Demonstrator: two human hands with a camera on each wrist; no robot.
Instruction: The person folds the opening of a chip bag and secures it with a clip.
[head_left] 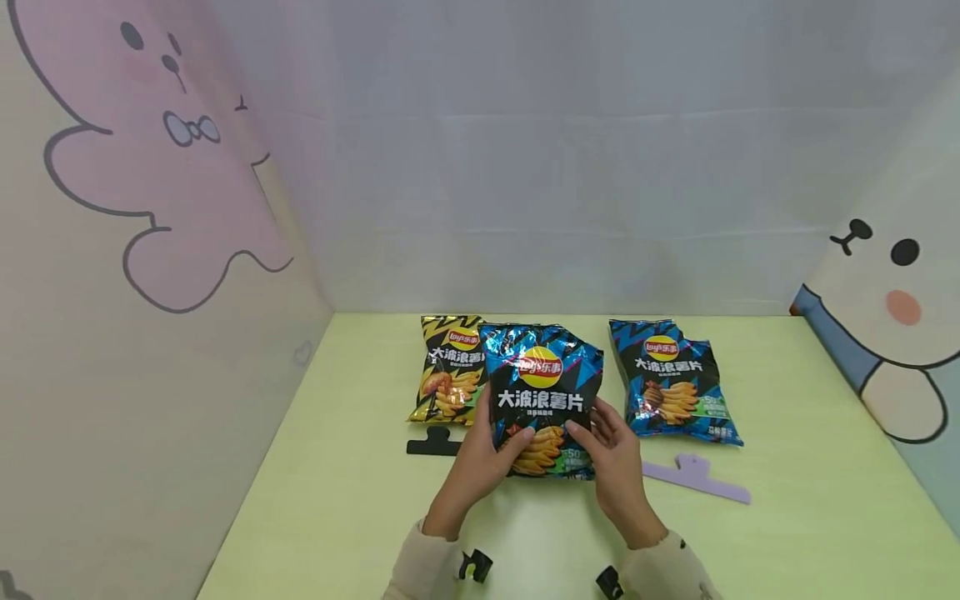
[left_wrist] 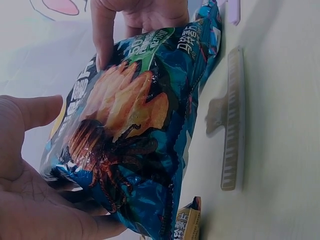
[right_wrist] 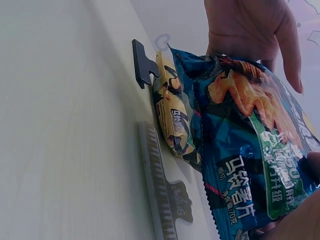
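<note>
Both hands hold a blue-and-black bag of potato chips [head_left: 543,408] up over the table, its printed front facing me. My left hand [head_left: 480,454] grips the bag's left side and my right hand [head_left: 618,458] its right side, thumbs to the front and fingers mostly hidden behind. In the left wrist view a sea creature with tentacles and ridged chips show on the bag's print. Behind it on the left lies a yellow-and-black chip bag [head_left: 442,379], partly covered. Another blue chip bag [head_left: 671,387] lies to the right.
A black bag clip [head_left: 431,443] lies in front of the yellow bag, and a purple clip [head_left: 697,478] in front of the right blue bag. A greyish-brown clip [left_wrist: 232,120] lies between, hidden in the head view. A pale wall [head_left: 570,208] stands behind the table.
</note>
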